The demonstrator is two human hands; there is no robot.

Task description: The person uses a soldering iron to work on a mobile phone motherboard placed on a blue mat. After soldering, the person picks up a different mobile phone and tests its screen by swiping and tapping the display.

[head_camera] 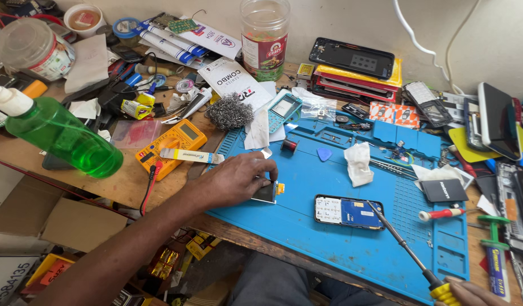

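My left hand [234, 180] rests on the blue work mat [352, 249] and pinches a small phone screen part [266, 192] with a yellow flex tab. My right hand [471, 293] shows only at the bottom right edge, gripping the yellow handle of a soldering iron [406, 247]. The iron's tip reaches up-left to an opened phone board [348, 212] lying flat on the mat between the two hands.
A green spray bottle [60, 134] and a yellow multimeter [171, 147] sit left of the mat. A steel wool ball [231, 112], a wad of tissue [359, 162], a red screwdriver [441, 214], a clear jar [265, 35] and several phones crowd the desk.
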